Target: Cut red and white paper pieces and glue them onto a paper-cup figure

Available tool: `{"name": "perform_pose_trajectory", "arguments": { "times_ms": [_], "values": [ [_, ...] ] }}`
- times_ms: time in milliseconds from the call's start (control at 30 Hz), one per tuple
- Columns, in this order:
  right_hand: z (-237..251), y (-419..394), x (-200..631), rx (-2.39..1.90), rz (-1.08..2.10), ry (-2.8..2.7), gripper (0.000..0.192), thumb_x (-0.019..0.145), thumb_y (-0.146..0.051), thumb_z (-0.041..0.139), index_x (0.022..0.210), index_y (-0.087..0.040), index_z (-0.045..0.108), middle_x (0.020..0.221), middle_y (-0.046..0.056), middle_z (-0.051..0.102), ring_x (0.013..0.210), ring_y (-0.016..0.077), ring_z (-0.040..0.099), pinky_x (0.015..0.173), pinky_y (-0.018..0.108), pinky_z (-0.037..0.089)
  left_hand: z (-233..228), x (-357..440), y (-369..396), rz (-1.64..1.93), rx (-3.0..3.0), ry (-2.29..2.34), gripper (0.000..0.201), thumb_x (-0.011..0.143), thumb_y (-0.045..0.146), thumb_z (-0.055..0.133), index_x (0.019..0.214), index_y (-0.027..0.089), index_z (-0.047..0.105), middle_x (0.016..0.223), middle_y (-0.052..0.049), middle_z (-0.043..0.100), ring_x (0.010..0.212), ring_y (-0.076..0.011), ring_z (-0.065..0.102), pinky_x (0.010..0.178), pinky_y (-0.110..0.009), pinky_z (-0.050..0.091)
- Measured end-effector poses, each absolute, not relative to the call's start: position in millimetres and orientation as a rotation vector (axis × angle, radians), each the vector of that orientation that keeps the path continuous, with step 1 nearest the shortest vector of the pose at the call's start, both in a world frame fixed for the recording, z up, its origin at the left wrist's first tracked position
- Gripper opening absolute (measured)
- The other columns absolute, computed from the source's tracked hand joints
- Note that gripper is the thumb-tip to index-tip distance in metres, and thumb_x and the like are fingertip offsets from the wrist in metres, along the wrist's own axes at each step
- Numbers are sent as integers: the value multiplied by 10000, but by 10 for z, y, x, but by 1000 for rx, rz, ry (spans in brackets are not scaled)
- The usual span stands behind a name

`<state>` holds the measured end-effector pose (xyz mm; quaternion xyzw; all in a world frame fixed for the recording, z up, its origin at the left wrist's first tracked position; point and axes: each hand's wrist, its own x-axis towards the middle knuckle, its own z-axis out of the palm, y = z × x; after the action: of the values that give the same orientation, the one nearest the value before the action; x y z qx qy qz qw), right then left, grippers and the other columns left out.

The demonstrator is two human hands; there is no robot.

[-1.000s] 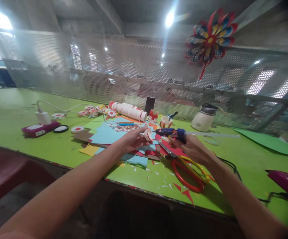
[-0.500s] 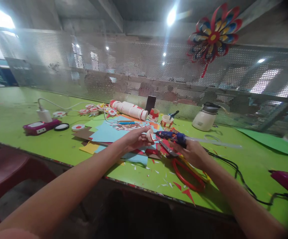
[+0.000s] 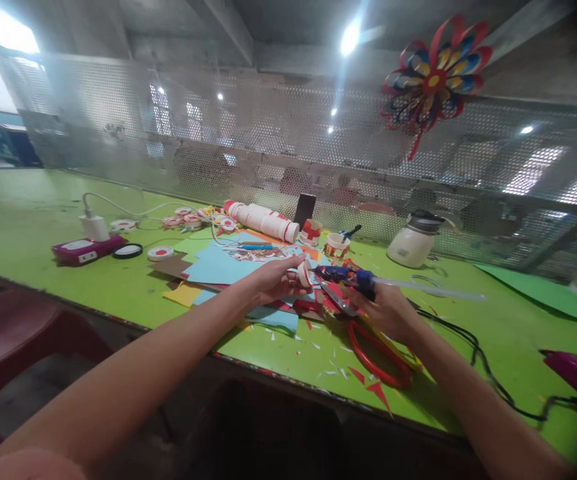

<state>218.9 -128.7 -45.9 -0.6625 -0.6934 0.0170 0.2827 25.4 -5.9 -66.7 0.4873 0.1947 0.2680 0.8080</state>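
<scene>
- The red-handled scissors (image 3: pixel 376 353) lie on the green table (image 3: pixel 43 227) just below the right wrist, among small paper scraps (image 3: pixel 328 363); I think the wrist should stay lifted so it does not push them.
- The right hand (image 3: pixel 391 308) is closed around a blue glue gun (image 3: pixel 348 275), with its nozzle pointing left and a clear glue stick (image 3: pixel 428 289) coming out behind.
- The left hand (image 3: pixel 273 281) pinches a small white-and-red paper cup piece (image 3: pixel 304 273) between thumb and fingers, just beside the nozzle, above the coloured paper sheets (image 3: pixel 218 267).
- To do this step well, in my judgement, the nozzle should meet the piece at one spot with a small drop, and the left fingertips should stay away from the hot tip.
- Whether the nozzle touches the piece I cannot tell; both are small and blurred.
- The black cable (image 3: pixel 473 353) runs off to the right.
- Further back lie a stack of paper cups (image 3: pixel 263 222), a white kettle (image 3: pixel 413 241) and a paper pinwheel (image 3: pixel 433 77) on the mesh; details there are unclear.
</scene>
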Motion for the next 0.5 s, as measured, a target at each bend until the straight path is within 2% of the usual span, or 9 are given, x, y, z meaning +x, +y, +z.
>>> {"name": "perform_pose_trajectory", "arguments": {
  "times_ms": [500],
  "values": [
    [-456,-1289,2165,-1788,7,-1875,387,840,-482,400,758,-164,607,586,30,555,526,155,454,509,288,352,-675,257,-63,573,1024,414,258,840,356,535,762,117,595,691,-94,604,654,-146,571,649,-281,472]
  ]
}}
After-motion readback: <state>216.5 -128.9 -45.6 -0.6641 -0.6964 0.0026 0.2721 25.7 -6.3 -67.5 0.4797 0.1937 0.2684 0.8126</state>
